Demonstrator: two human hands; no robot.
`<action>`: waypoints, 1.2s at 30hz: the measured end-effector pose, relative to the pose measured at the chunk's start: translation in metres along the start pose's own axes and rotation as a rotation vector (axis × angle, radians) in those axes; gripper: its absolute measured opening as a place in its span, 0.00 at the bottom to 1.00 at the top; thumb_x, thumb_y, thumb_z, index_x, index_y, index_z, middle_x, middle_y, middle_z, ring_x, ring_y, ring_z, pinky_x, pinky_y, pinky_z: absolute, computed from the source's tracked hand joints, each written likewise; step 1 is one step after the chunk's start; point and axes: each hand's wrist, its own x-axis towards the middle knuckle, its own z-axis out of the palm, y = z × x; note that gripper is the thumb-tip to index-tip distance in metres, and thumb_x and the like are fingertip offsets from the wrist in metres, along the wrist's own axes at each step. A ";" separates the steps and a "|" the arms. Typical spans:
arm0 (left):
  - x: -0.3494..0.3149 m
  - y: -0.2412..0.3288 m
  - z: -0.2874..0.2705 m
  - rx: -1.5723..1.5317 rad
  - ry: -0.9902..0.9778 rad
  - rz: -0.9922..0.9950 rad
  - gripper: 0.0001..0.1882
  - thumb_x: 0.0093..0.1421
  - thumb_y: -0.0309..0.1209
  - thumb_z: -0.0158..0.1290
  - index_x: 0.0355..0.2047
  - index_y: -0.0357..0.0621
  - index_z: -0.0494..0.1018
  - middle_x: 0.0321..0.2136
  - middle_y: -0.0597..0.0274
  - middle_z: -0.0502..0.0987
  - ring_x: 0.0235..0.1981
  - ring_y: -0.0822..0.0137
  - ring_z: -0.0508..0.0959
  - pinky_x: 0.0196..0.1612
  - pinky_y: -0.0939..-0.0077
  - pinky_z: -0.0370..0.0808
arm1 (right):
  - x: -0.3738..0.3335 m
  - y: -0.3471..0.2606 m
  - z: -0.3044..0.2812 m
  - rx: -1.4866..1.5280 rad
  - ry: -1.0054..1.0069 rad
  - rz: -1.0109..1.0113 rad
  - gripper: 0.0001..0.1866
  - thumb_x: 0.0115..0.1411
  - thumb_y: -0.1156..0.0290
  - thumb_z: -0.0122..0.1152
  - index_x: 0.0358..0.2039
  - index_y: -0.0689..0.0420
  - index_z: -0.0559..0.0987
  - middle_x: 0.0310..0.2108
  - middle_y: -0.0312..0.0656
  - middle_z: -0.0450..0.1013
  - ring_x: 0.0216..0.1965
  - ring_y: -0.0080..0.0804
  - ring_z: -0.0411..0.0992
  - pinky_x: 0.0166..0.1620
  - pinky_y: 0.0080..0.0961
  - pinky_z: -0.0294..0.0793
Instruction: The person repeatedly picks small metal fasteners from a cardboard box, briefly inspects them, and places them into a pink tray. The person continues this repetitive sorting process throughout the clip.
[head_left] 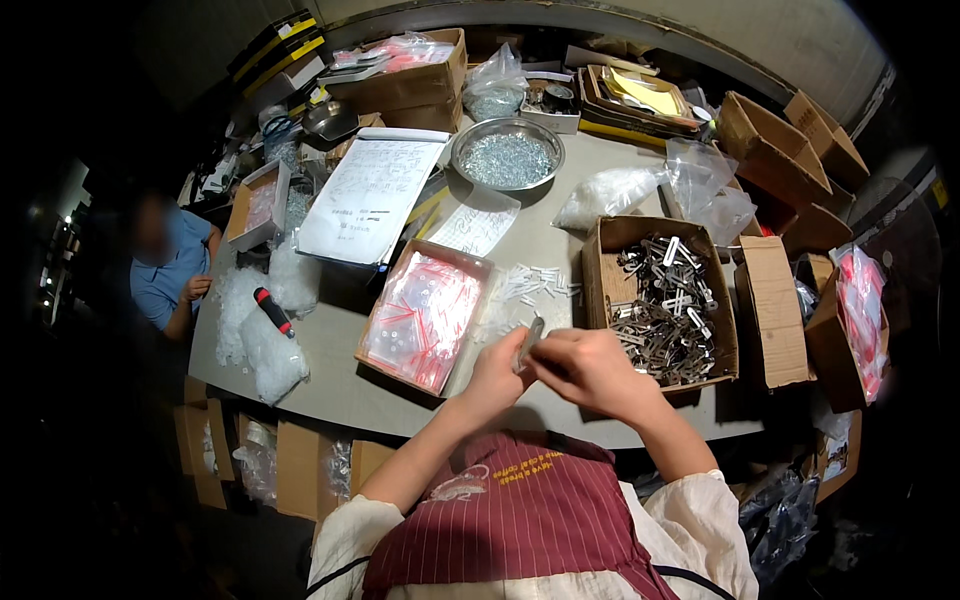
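My left hand [497, 374] is closed round a small flat grey metal piece [529, 343], which stands up between its fingers near the table's front edge. My right hand [588, 367] is closed too, its fingertips against the metal piece; whether they pinch anything else is hidden. Just beyond my hands lies a loose pile of small white plastic pieces [533, 283]. To the right, a cardboard box [729, 322] holds many metal clips or brackets [672, 315]. Left of my hands sits a shallow box [375, 362] filled with clear, red-edged plastic bags [424, 318].
A steel bowl [457, 165] of small shiny parts stands farther back, beside a clipboard with papers [366, 195]. A red-black tool [272, 311] rests among bags of white pieces [275, 355] at left. Open cartons [768, 147] crowd the right. Another person [170, 265] is at far left.
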 end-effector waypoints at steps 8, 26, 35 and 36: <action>0.025 0.012 -0.032 -0.640 -0.417 -0.375 0.12 0.61 0.22 0.59 0.45 0.41 0.74 0.35 0.67 0.78 0.40 0.71 0.80 0.38 0.76 0.75 | 0.033 0.007 -0.037 0.604 -0.387 0.454 0.22 0.69 0.50 0.57 0.44 0.57 0.84 0.20 0.42 0.76 0.19 0.30 0.72 0.26 0.29 0.72; 0.008 0.027 -0.061 -0.527 0.141 -0.113 0.09 0.68 0.25 0.55 0.44 0.32 0.79 0.39 0.57 0.84 0.40 0.70 0.83 0.43 0.75 0.80 | 0.034 0.014 -0.005 0.395 0.057 0.184 0.09 0.61 0.73 0.65 0.40 0.63 0.80 0.32 0.50 0.79 0.34 0.45 0.81 0.41 0.34 0.79; -0.018 0.036 -0.072 0.121 0.237 0.168 0.03 0.60 0.26 0.59 0.31 0.39 0.78 0.26 0.55 0.81 0.26 0.61 0.83 0.31 0.71 0.77 | 0.034 0.006 0.035 0.339 0.005 0.006 0.10 0.63 0.71 0.67 0.40 0.62 0.79 0.36 0.47 0.77 0.39 0.42 0.78 0.43 0.33 0.77; -0.024 0.032 -0.074 0.118 0.233 0.153 0.04 0.60 0.26 0.59 0.31 0.39 0.78 0.26 0.55 0.81 0.26 0.60 0.83 0.31 0.71 0.77 | 0.033 0.004 0.041 0.332 -0.021 0.004 0.08 0.63 0.71 0.66 0.39 0.62 0.79 0.35 0.47 0.77 0.38 0.43 0.78 0.42 0.34 0.76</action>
